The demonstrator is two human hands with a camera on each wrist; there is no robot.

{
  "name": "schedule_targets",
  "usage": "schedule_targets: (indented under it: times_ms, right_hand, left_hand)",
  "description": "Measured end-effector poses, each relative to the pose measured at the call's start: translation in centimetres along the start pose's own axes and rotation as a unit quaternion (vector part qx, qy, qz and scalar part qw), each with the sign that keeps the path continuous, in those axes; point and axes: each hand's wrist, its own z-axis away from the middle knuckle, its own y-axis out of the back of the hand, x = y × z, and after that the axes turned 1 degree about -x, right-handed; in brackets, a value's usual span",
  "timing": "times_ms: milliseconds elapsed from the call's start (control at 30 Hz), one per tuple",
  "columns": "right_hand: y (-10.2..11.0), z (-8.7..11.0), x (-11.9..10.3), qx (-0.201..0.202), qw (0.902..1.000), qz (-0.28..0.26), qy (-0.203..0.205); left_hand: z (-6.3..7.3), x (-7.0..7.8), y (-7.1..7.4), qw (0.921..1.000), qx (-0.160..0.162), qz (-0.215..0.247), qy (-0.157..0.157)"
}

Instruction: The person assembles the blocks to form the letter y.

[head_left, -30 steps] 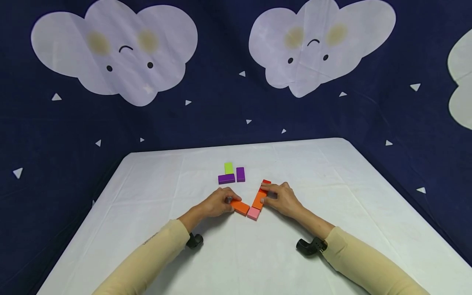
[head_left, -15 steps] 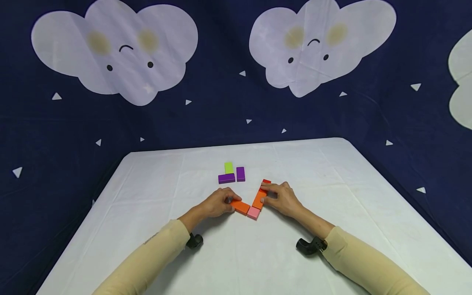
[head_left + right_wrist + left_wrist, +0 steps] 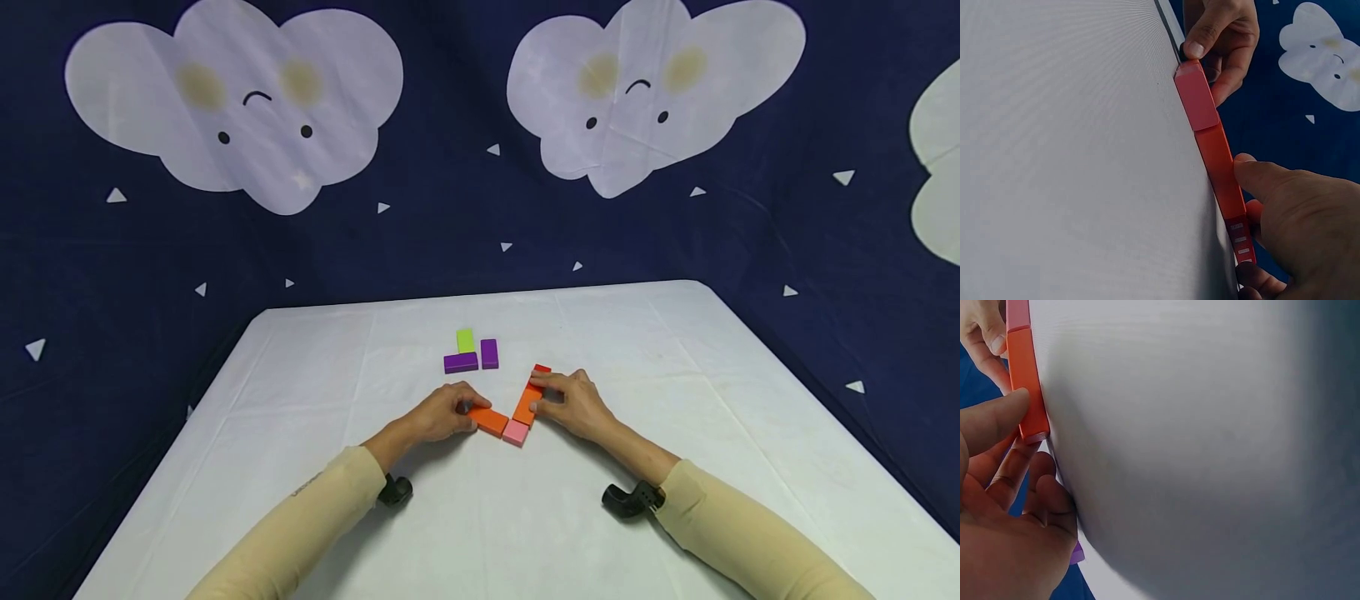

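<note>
In the head view my left hand (image 3: 441,412) pinches an orange block (image 3: 489,422) by its left end, thumb on the near side. The block's other end meets a small pink block (image 3: 516,433). From the pink block a second orange block (image 3: 527,407) runs up and to the right, with a red block (image 3: 542,368) at its far end. My right hand (image 3: 576,406) holds this orange block from the right, its thumb (image 3: 1254,172) against the side and fingers reaching over by the red block. Together the blocks form a V shape on the table.
Beyond the hands lie a green block (image 3: 465,341), a purple block (image 3: 461,363) lying crosswise, and another purple block (image 3: 490,354) beside them. They rest on the white table (image 3: 637,333). Behind the table hangs a dark blue cloth (image 3: 442,242) with clouds.
</note>
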Motion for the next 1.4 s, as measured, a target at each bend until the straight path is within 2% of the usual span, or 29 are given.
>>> schedule_targets:
  times_ms: [567, 767, 933, 1100, 1267, 1400]
  right_hand:
    - [0.1, 0.0, -0.1, 0.004, 1.0, 0.0, 0.005]
    - [0.1, 0.1, -0.1, -0.002, 1.0, -0.004, -0.008]
    - [0.1, 0.0, 0.0, -0.006, 0.9999, 0.0, -0.009]
    - [-0.1, 0.0, -0.1, -0.003, 0.9999, -0.003, -0.009]
    - [0.0, 0.0, 0.1, -0.003, 1.0, -0.004, -0.008]
    - [0.0, 0.0, 0.1, -0.005, 1.0, -0.003, -0.006]
  left_hand:
    - [0.0, 0.0, 0.0, 0.9997, 0.004, 0.023, 0.012]
    - [0.0, 0.0, 0.0, 0.9992, 0.004, 0.035, 0.022]
    - [0.1, 0.0, 0.5, 0.9971, 0.017, 0.065, 0.038]
    - [0.0, 0.0, 1.6, 0.9922, 0.064, 0.093, 0.052]
    - [-0.7, -0.6, 2.7, 0.9841, 0.14, 0.087, 0.066]
    - [-1.2, -1.5, 3.5, 0.9755, 0.188, 0.082, 0.079]
